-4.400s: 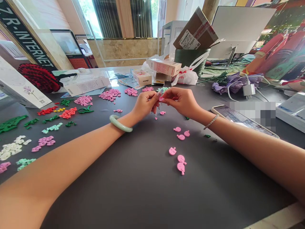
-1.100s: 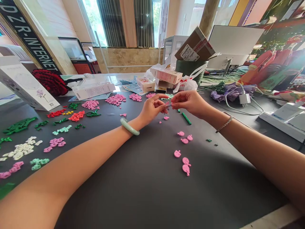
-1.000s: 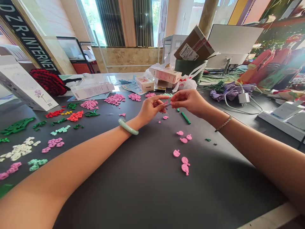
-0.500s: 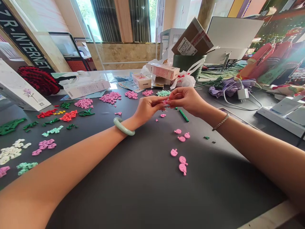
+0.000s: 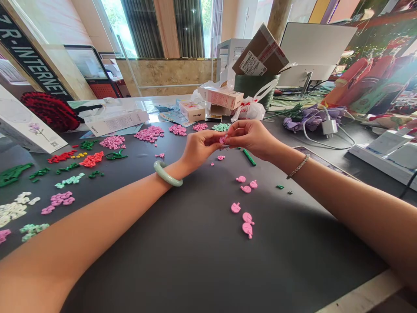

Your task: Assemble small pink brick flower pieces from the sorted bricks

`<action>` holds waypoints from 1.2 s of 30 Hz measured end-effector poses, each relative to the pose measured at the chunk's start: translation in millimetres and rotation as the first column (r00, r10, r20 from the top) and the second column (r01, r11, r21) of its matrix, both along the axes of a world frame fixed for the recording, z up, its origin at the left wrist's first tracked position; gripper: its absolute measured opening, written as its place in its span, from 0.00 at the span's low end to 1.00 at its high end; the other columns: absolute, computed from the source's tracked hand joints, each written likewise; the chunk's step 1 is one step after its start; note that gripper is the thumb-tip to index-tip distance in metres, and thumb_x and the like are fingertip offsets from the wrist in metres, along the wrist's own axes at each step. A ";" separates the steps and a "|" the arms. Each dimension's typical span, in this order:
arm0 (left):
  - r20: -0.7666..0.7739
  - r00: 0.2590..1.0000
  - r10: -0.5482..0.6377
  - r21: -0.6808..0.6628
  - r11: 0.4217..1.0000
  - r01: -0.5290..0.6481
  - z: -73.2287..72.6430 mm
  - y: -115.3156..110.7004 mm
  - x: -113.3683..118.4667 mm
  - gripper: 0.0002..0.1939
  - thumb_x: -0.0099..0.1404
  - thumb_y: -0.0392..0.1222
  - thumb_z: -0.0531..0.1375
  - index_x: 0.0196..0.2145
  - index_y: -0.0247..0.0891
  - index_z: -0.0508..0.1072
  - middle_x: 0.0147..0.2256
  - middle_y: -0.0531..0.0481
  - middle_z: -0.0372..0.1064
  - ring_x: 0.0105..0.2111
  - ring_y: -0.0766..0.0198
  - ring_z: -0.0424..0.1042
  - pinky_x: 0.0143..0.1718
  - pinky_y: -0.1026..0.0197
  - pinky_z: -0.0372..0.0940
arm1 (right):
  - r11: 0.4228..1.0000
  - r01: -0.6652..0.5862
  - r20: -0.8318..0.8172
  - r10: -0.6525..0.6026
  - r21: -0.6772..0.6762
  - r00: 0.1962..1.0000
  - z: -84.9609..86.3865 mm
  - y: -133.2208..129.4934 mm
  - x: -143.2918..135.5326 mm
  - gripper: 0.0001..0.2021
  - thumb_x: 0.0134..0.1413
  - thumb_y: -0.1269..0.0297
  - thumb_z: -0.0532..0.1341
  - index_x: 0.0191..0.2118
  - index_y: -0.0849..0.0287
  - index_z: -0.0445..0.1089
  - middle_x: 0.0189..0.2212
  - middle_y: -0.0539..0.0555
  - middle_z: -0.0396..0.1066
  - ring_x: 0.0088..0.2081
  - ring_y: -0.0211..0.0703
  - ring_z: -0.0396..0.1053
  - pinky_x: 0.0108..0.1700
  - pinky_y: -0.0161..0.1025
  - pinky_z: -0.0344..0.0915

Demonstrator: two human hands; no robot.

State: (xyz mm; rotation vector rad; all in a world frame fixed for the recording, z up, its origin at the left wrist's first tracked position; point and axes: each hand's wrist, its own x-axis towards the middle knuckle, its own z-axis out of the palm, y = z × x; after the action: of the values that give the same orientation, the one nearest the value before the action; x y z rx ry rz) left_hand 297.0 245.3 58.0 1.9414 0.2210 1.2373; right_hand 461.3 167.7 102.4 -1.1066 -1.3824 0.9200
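Note:
My left hand (image 5: 199, 150) and my right hand (image 5: 248, 135) meet above the dark table, fingertips pinched together on a small pink building-block piece (image 5: 223, 140). Fingers cover most of it, so its exact shape is hard to make out. Just below the hands lies a small pink flower-shaped piece (image 5: 220, 158), with a tiny pink bit (image 5: 212, 164) beside it. A dark green rod (image 5: 249, 157) rests under my right hand. Nearer to me, several round pink pieces with short tabs (image 5: 247, 217) lie in two loose groups.
Sorted piles of pink (image 5: 149, 134), red (image 5: 92, 159), green (image 5: 15, 174) and cream pieces (image 5: 13, 209) cover the table's left side. A white box (image 5: 29, 121) stands at far left. Small cartons (image 5: 192, 111), purple flowers (image 5: 312, 117) and a white charger with cable (image 5: 329, 127) lie at the back.
Both hands stay pinched together on the pink piece, which has turned slightly and shows more of its face. The whole view has shifted a little.

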 end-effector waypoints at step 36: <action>-0.048 0.979 0.199 0.369 0.914 -0.168 3.8 6.0 -5.5 0.09 0.61 0.42 0.67 0.41 0.45 0.81 0.32 0.51 0.67 0.33 0.67 0.67 0.35 0.63 0.67 | 0.993 -0.114 -0.090 0.116 0.021 0.989 -7.8 1.6 -0.8 0.25 0.31 0.69 0.76 0.21 0.57 0.55 0.20 0.42 0.61 0.28 0.35 0.68 0.38 0.39 0.70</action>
State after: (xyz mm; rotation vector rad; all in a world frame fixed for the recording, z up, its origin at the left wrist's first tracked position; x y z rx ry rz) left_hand 291.6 251.3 61.8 2.3399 0.2355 1.3963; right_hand 460.5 169.3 94.7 -0.9692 -1.3870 1.0284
